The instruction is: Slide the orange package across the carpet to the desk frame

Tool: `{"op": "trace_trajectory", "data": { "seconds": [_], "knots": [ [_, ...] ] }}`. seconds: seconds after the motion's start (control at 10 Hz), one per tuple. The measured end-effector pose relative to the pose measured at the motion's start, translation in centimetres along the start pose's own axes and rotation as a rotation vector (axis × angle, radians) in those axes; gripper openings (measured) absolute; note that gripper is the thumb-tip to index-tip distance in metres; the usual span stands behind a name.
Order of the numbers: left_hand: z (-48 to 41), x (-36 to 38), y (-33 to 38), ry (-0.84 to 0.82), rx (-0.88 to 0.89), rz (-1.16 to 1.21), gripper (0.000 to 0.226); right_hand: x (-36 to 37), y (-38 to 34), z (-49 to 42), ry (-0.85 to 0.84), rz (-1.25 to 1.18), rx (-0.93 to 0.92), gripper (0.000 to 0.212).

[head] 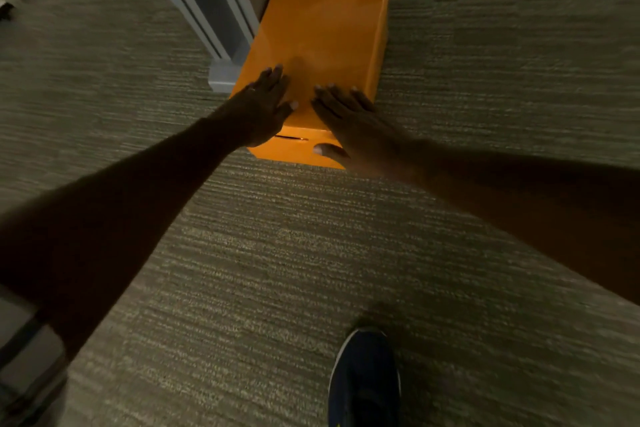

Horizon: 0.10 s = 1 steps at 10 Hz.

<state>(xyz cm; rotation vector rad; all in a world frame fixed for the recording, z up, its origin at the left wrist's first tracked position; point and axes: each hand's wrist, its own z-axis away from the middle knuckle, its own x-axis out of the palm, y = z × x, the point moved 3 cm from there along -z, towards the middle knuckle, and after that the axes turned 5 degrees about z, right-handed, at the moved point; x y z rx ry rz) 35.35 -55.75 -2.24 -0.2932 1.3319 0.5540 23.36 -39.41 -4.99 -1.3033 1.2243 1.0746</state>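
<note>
Head view: left hand [260, 107] and right hand [349, 121] are pressing flat, fingers spread, on the stiff, glossy orange package [322, 35]; probably slippery, so pushing its near end suits.

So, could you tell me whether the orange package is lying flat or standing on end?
Lying flat: the orange package rests broad side down on the carpet.

Both hands flat on orange package [322, 35], left hand [263, 107], right hand [353, 125], beside desk frame [221, 10], carpet [277, 253]
</note>
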Motion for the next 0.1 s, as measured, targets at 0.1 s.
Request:
{"op": "trace_trajectory", "data": {
  "seconds": [0.1],
  "knots": [
    [1.78,-0.30,0.56,0.051,0.020,-0.056,0.066,-1.48,0.26,1.15,0.033,0.043,-0.002,0.081]
  ]
}}
